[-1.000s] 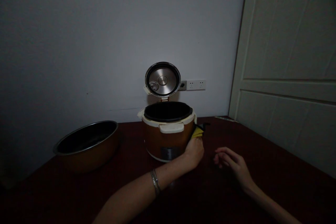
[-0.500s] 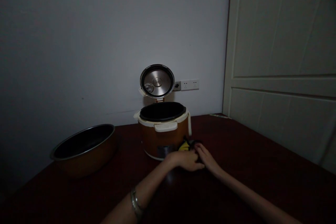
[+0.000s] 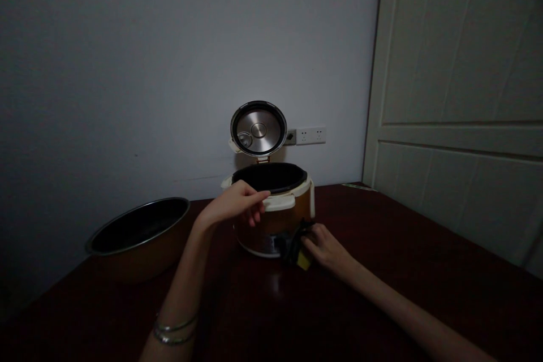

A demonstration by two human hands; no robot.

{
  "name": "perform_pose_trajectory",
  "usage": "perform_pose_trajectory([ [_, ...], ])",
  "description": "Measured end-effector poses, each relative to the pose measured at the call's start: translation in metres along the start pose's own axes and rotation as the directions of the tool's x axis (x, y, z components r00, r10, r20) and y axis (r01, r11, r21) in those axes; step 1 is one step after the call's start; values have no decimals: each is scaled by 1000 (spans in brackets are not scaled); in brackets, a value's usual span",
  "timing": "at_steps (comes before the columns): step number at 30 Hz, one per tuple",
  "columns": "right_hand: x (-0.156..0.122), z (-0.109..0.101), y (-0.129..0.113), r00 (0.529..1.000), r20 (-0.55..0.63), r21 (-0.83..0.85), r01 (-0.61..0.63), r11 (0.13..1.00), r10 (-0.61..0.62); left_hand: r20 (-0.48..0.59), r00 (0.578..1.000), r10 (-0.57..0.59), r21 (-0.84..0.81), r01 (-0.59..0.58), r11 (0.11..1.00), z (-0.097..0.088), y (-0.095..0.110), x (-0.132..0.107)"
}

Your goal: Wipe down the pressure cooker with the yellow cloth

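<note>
The fingers of the right hand [image 3: 326, 246] pinch the black-and-yellow cloth [image 3: 292, 249], which is left of their tips, by the cooker [image 3: 302, 207]. The left hand [image 3: 235, 202], fingers loosely spread, is at the front handle [image 3: 280, 202]; whether touching, I cannot tell.

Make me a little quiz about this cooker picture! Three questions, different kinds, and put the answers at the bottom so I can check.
1. Which hand holds the black-and-yellow bundle?
2. True or false: the lid of the cooker stands open.
3. Fill the gap: in the picture, the wide pot is to the ___ of the cooker.

Key:
1. The right hand.
2. True.
3. Left.
</note>
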State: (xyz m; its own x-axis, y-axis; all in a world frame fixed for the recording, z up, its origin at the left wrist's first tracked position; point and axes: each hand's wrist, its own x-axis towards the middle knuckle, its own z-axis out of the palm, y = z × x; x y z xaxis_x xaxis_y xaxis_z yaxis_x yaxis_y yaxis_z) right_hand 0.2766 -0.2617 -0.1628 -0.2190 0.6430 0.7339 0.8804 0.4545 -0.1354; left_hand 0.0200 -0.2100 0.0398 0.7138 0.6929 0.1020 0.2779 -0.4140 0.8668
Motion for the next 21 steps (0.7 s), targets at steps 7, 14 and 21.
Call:
perform_pose_trajectory([
  [7, 36, -17, 28, 912, -252, 112, -304, 946, 323, -145, 989, 29, 98, -14, 995, 9, -13, 19],
  [14, 17, 35, -9, 781, -179, 443, -479, 758, 598, -142, 989, 52, 262, -14, 965, 6, -14, 19],
  [21, 45, 22, -25, 863, -265, 435, -291, 852, 430, -138, 989, 50, 327, -2, 945, 5, -17, 21],
])
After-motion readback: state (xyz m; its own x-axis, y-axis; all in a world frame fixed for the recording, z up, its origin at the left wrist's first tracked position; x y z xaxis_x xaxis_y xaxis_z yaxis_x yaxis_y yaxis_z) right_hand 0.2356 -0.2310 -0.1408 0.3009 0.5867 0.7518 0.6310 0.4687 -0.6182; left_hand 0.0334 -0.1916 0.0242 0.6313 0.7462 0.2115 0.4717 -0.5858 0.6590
